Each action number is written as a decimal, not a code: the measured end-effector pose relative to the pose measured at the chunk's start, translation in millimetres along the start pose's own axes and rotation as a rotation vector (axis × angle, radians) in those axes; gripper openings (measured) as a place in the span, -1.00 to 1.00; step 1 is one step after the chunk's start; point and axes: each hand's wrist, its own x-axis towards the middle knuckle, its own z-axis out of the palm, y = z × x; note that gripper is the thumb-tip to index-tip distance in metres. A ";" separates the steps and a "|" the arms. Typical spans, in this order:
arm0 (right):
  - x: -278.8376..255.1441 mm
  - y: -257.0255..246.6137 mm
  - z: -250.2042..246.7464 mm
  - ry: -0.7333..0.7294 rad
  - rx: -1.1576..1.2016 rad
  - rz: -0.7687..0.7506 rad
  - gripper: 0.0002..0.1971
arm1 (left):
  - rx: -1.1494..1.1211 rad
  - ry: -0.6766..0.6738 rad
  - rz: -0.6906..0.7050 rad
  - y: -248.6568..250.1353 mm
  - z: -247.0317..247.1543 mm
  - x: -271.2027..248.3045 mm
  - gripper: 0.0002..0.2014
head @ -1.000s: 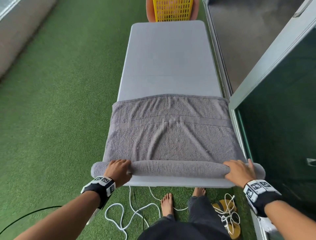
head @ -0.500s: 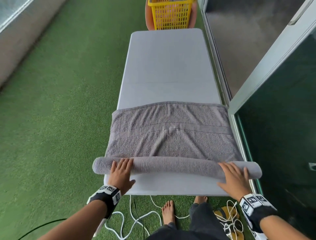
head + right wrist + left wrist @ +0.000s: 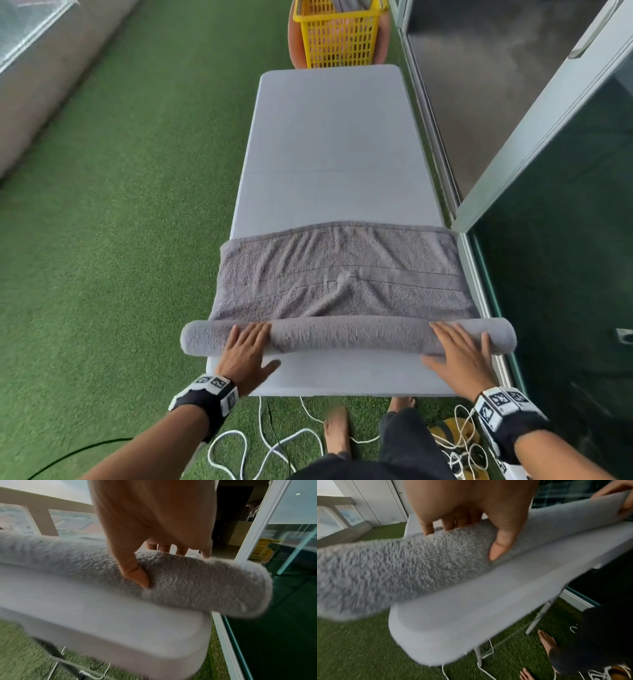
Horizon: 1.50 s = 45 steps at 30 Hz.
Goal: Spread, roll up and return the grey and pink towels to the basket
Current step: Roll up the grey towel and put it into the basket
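A grey towel [image 3: 342, 270] lies across the near end of a white table [image 3: 329, 137]; its near part is wound into a thick roll [image 3: 346, 334] that overhangs both table edges. My left hand [image 3: 245, 346] lies flat on the roll's left part, fingers straight over the top and thumb on the near side [image 3: 498, 547]. My right hand [image 3: 457, 346] presses the right part the same way, thumb against the roll [image 3: 197, 585]. A yellow basket [image 3: 337, 41] stands beyond the table's far end, with something pinkish showing through its mesh.
A glass sliding door [image 3: 548, 274] and its frame run close along the table's right side. Green artificial grass [image 3: 120, 240] covers the floor to the left. White cables [image 3: 274, 445] and yellow sandals [image 3: 445, 442] lie by my bare feet under the table's near edge.
Both hands went from curled round the roll to flat on top of it. The roll moved away from the table's near edge, grew thicker, and the flat part of the towel got shorter.
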 end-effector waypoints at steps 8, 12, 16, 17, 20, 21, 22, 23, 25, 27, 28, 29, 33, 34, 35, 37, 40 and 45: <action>29.3 3.0 -31.4 -0.099 -0.069 -0.006 -0.74 | 0.043 -0.043 -0.037 1.8 -21.9 22.8 -0.52; 38.5 6.6 -34.4 -0.005 0.076 -0.004 -0.45 | -0.060 -0.010 -0.132 -7.5 -18.4 27.1 -0.30; 22.3 -0.6 -20.4 -0.097 -0.169 -0.049 -0.34 | 0.050 -0.058 -0.040 -3.9 -11.8 17.6 -0.44; 20.8 -2.6 -20.2 -0.106 -0.207 -0.059 -0.40 | 0.058 -0.050 -0.031 -2.9 -14.7 18.3 -0.58; 29.4 -1.6 -33.0 -0.173 -0.192 -0.058 -0.55 | 0.111 -0.111 -0.048 -3.1 -32.7 33.8 -0.63; 35.7 -0.4 -38.1 -0.145 -0.167 -0.051 -0.58 | 0.103 -0.096 -0.061 -4.0 -37.6 38.3 -0.54; 42.6 1.2 -42.6 -0.075 -0.129 -0.043 -0.60 | 0.050 -0.048 -0.086 -5.4 -39.9 43.9 -0.43; 49.2 3.2 -45.6 0.006 -0.080 -0.034 -0.59 | -0.024 0.014 -0.119 -6.3 -40.0 48.4 -0.34; 58.7 7.1 -47.0 0.056 0.004 -0.030 -0.49 | -0.100 0.045 -0.126 -8.9 -35.3 53.5 -0.29; 59.6 9.9 -42.2 -0.043 -0.030 -0.062 -0.30 | -0.019 -0.011 -0.071 -10.7 -28.0 53.6 -0.28; 56.7 11.1 -38.0 -0.070 -0.091 -0.089 -0.24 | 0.039 -0.038 -0.055 -11.3 -24.7 52.5 -0.27; 54.8 12.4 -34.2 -0.065 -0.150 -0.112 -0.24 | 0.072 -0.048 -0.050 -12.9 -22.3 53.0 -0.32; 65.8 11.0 -45.6 -0.011 -0.138 -0.104 -0.47 | 0.045 -0.050 -0.020 -18.3 -34.9 67.2 -0.65; 72.5 10.0 -50.7 0.010 -0.103 -0.098 -0.51 | 0.004 -0.049 -0.029 -19.2 -39.8 73.1 -0.64; 79.5 9.7 -54.0 0.055 -0.068 -0.098 -0.51 | -0.037 -0.024 -0.046 -19.9 -43.6 79.9 -0.55; 89.9 10.8 -55.3 0.150 0.012 -0.112 -0.47 | -0.107 0.036 -0.094 -22.3 -44.9 91.9 -0.34; 92.8 11.3 -52.0 0.071 -0.030 -0.170 -0.27 | -0.046 -0.024 -0.042 -25.6 -39.1 100.6 -0.24; 111.4 12.0 -64.8 0.135 -0.109 -0.177 -0.47 | 0.102 -0.030 0.023 -29.0 -50.9 120.0 -0.47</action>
